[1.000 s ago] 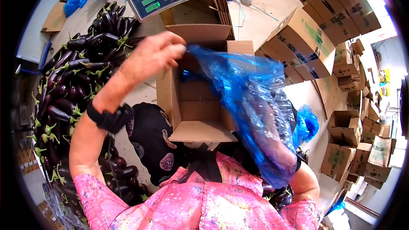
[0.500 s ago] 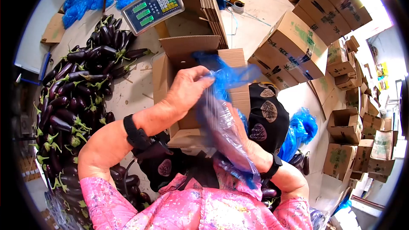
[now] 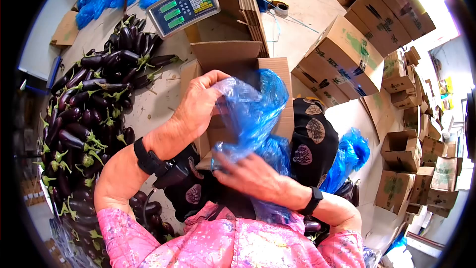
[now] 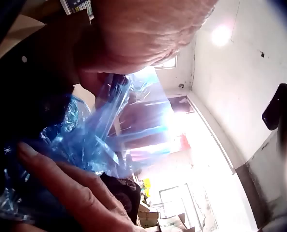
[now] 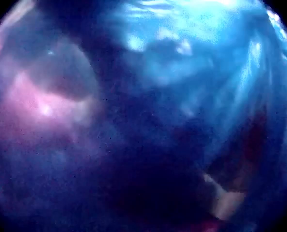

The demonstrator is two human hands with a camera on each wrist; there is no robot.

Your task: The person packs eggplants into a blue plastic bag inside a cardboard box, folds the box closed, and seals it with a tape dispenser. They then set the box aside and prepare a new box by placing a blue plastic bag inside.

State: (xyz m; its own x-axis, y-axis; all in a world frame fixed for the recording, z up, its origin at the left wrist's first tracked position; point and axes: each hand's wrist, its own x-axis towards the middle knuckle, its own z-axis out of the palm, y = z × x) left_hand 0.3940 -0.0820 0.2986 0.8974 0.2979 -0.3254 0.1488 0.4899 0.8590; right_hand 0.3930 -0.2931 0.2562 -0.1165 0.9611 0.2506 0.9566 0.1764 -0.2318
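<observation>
A crumpled blue plastic bag (image 3: 253, 114) hangs over an open cardboard box (image 3: 225, 52) between the person's knees. The left hand (image 3: 196, 106) pinches the bag's upper edge between thumb and fingers, above the box's left side. Lower down, the right hand (image 3: 253, 176) lies across the bag's near part, slightly blurred, its fingers stretched out against the film. In the left wrist view those fingers (image 4: 71, 188) look fairly straight over the plastic. Blue film (image 5: 182, 72) fills the right wrist view. Much of the box's inside is hidden behind the bag and hands.
A large heap of eggplants (image 3: 84, 119) lies at the left. A scale display (image 3: 183, 8) stands beyond the box, beside flattened cartons (image 3: 250, 10). Several cartons (image 3: 342, 62) stand at the right, and another blue bag (image 3: 352, 149) lies by the right knee.
The bag covered the right forearm a second ago; that forearm is now outside it. The left hand first moved in toward the right, and the bag now bunches over the box.
</observation>
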